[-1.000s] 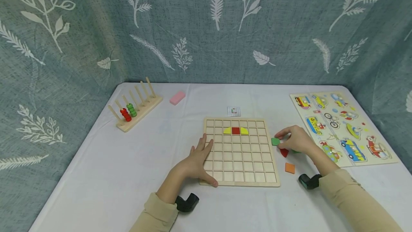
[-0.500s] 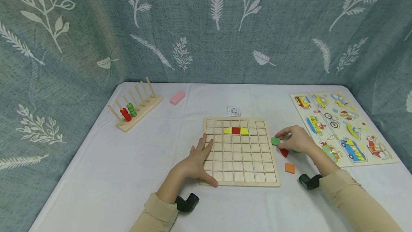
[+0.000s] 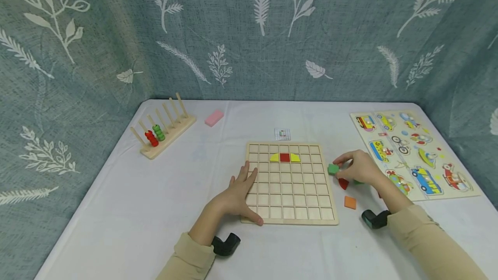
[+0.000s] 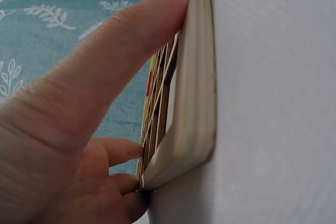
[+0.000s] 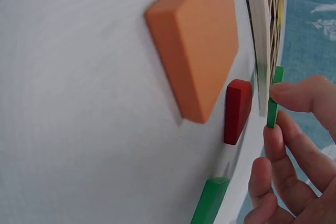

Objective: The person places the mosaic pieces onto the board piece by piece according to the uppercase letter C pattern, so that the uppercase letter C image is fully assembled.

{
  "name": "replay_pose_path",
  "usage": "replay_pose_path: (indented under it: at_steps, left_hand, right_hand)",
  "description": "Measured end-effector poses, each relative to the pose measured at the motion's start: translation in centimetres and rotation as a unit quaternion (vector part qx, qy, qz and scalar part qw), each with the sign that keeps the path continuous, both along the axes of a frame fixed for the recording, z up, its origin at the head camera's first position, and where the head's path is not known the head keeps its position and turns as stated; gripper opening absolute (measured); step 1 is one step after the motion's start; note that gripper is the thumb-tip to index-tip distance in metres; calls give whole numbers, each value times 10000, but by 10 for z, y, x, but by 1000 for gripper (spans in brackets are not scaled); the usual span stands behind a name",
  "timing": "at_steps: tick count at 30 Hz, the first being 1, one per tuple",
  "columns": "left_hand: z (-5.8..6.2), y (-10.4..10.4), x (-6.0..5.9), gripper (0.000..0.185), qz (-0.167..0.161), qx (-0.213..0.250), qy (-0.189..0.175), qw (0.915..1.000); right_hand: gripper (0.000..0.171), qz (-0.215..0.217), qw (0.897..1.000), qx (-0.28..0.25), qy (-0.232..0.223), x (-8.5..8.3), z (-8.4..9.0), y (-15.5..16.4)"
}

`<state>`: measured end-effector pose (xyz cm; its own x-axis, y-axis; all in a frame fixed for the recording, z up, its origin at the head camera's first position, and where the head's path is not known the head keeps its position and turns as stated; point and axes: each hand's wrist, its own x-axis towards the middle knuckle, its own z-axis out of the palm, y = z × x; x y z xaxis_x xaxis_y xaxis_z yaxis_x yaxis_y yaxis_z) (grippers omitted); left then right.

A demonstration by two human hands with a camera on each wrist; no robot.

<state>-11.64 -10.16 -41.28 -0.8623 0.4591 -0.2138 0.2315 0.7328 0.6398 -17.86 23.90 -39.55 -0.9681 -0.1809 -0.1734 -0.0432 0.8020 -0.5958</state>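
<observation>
- Green tile (image 3: 333,169), flat wooden square, frame centre-right, just right of board; right hand (image 3: 359,168) pinches it.
- Grid board (image 3: 289,211), pale wood: two yellow pieces, one red (image 3: 285,157).
- Left hand (image 3: 237,195) flat, fingers straight, on board's left edge.
- Loose beside: one red (image 3: 343,183), one orange (image 3: 350,202).

Even, soft indoor light with faint shadows; the wrist views are blurred up close, the head view's edges bowed.

You face a white table (image 3: 155,211) filling the lower frame, with a teal leaf-print curtain (image 3: 241,29) hung behind and at both sides.
</observation>
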Motion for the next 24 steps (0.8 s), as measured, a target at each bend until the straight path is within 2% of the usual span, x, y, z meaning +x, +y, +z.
replay_pose_path:
  at_steps: [24]
  left_hand:
    - [1, 0, 0, 132, 11, 40, -54, 10000]
  right_hand:
    - [28, 248, 9993, -107, 240, -1, 8, -22]
